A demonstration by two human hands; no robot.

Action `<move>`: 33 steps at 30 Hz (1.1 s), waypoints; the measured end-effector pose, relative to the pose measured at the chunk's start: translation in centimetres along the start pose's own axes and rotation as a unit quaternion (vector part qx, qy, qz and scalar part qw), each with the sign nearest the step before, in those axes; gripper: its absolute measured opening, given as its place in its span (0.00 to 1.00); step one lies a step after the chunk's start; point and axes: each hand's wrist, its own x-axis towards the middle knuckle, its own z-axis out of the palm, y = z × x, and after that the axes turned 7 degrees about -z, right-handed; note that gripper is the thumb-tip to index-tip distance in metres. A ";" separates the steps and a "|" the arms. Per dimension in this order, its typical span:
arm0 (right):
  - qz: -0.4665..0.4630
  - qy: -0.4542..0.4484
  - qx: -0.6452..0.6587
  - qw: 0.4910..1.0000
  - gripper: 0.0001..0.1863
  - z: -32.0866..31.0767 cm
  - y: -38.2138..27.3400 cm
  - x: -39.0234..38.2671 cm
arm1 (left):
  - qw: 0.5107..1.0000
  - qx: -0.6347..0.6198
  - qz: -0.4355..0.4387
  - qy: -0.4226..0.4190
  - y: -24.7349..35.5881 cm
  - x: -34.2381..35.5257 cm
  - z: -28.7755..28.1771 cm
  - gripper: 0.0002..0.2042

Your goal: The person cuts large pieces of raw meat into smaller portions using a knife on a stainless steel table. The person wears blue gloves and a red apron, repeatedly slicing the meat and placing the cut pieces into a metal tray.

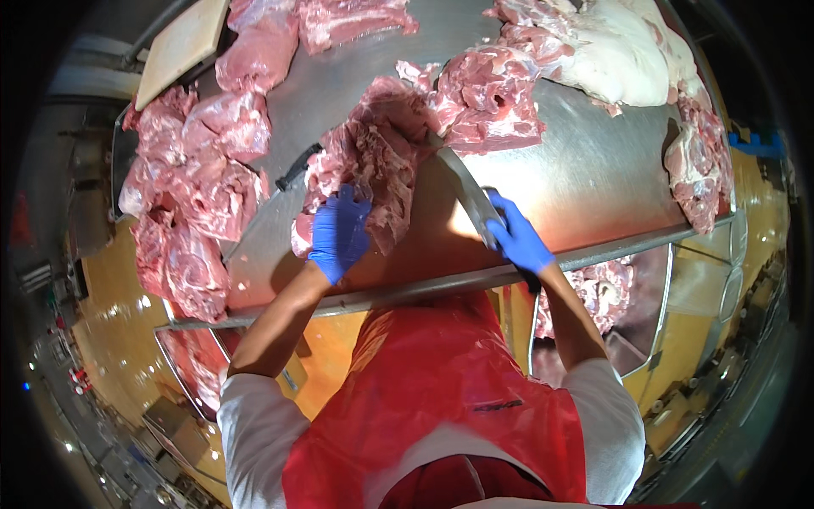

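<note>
My left hand [341,236], in a blue glove, grips the near left side of a large raw cut of meat [392,182]; its fingertips curl over the meat. My right hand [519,236], also blue-gloved, is closed on a knife whose handle the fingers mostly hide. The long broad knife blade [462,187] slants up and left, its tip at the right edge of the cut. Just left of this cut lies a second knife with a black handle [298,168], its blade pointing down toward the near left.
Several raw cuts [225,127] line the metal table's left side. Another cut [492,97] lies beyond the blade, and a pale skin-covered piece [615,51] at the far right. A white board [180,49] stands far left. Meat-filled bins [661,314] sit below the table's near edge [407,293].
</note>
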 end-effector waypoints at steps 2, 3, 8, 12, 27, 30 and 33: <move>0.252 -0.064 0.249 0.933 0.09 -1.1 0.3 -4.7 | 0.999 0.015 -0.035 -0.011 0.8 -1.6 0.7 0.12; 0.261 -0.068 0.230 0.935 0.10 -1.3 -1.4 -5.7 | 0.999 0.020 -0.046 -0.016 1.3 -2.4 1.1 0.12; 0.286 -0.110 0.317 0.898 0.21 1.3 -1.7 -0.5 | 0.989 0.125 -0.080 -0.007 3.8 -5.4 3.1 0.07; 0.183 -0.193 0.491 0.830 0.26 7.1 1.6 11.6 | 0.980 0.184 -0.063 0.043 5.4 -6.9 5.1 0.02; 0.150 -0.061 0.249 0.955 0.10 5.9 -3.1 9.1 | 0.949 -0.229 -0.203 0.070 -1.1 -19.4 4.1 0.49; 0.139 -0.008 0.190 0.972 0.10 9.7 -2.6 10.6 | 0.954 -0.240 -0.141 0.110 -0.8 -15.0 7.6 0.52; 0.075 0.073 0.181 0.978 0.14 10.3 -0.2 14.1 | 0.950 -0.218 -0.129 0.184 3.4 -10.4 6.5 0.52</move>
